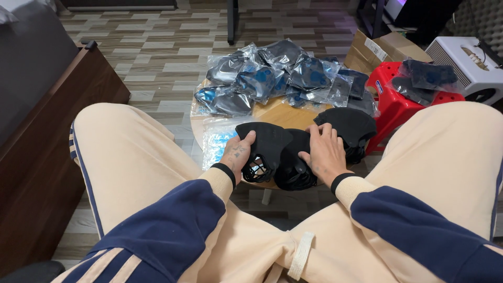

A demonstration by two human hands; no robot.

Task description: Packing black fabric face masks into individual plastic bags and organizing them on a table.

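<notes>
Black fabric face mask (pixel 267 144) was pinched by left hand (pixel 238 154) fingers at its edge; right hand (pixel 325 152) lay flat w/ fingers spread, pinning black mask stack (pixel 293 167) on small round wooden table (pixel 277 112).

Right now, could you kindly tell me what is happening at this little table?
A seated person's left hand grips a black fabric face mask at the near edge of a small round wooden table. The right hand rests on a stack of loose black masks. Masks sealed in clear plastic bags are heaped at the far side, and more sit on a red plastic stool.
</notes>
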